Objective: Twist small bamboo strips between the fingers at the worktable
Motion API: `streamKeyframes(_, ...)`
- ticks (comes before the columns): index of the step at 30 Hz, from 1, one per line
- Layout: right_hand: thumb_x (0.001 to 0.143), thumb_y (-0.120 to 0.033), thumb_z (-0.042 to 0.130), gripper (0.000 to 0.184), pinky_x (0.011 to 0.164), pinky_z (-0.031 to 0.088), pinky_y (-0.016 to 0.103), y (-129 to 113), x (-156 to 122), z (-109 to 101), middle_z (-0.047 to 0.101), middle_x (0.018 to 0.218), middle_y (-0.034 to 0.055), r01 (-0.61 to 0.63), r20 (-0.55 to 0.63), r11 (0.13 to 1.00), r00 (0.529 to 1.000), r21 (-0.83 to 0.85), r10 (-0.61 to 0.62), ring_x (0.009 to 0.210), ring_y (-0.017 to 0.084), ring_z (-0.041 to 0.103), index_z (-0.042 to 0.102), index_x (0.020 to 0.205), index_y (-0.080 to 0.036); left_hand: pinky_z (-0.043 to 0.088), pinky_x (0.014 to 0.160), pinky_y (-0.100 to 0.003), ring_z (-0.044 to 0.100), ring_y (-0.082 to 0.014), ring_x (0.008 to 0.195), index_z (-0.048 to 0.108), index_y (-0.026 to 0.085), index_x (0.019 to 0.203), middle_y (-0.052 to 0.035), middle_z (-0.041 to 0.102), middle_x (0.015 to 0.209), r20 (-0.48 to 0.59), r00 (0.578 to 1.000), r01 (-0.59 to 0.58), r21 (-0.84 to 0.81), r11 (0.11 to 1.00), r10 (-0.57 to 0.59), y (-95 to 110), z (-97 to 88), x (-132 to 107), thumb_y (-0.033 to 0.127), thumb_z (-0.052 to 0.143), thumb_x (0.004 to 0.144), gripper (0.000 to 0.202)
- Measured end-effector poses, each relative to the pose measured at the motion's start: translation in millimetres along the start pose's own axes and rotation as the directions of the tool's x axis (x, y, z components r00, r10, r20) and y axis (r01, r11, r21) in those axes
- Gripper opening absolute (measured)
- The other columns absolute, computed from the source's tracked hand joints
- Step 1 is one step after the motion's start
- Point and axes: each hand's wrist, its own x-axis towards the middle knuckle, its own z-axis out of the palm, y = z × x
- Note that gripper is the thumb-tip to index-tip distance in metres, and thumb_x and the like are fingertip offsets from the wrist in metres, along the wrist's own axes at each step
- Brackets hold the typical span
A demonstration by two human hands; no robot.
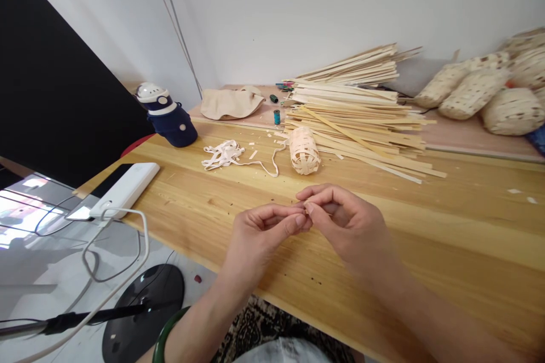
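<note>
The left hand (264,236) and right hand (346,222) make a narrow grip, pinching a small pale piece (305,210) (mostly hidden) above the worktop (430,249) for fine control, near a woven bamboo cylinder (304,151).

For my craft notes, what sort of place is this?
Probably a small basket-weaving workshop: a heap of thin pale strips lies on a wooden workbench beside a part-woven cylinder, with woven pieces piled behind.

The right hand (347,227) could pass forward over the table (468,221) to the small woven basket (304,151); heaped wooden strips (357,125) blocked the way beyond.
</note>
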Motion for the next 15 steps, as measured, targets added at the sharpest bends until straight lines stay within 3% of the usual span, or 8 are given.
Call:
streamKeyframes(5, 0.084, -0.026, 0.064, 0.012, 0.07, 0.059, 0.023, 0.2, 0.6, -0.1, 0.069, 0.099, 0.0038, 0.005, -0.016, 1.0, 1.0, -0.013, -0.006, 0.082, 0.013, 0.068, 0.063, 0.074, -0.02, 0.062, 0.081, -0.028, 0.077, -0.0194, 0.079, 0.081, 0.019, 0.075, -0.0049, 0.081, 0.084, -0.008, 1.0, 0.001, 0.006, 1.0, -0.001, -0.6, -0.2, -0.1, 0.024, 0.086, 0.069, 0.01)
streamKeyframes(15, 0.084, -0.027, 0.064, 0.013, 0.07, 0.059, 0.024, -1.8, -0.4, 0.5, 0.069, 0.099, 0.0044, 0.006, -0.021, 0.999, 1.0, -0.038, -0.007, 0.082, 0.014, 0.068, 0.063, 0.074, -0.02, 0.062, 0.08, -0.025, 0.077, -0.0172, 0.076, 0.081, 0.019, 0.076, -0.0031, 0.081, 0.08, -0.011, 1.0, 0.006, -0.006, 1.0, -0.006, 0.6, 0.6, 0.4, 0.023, 0.086, 0.069, 0.009)
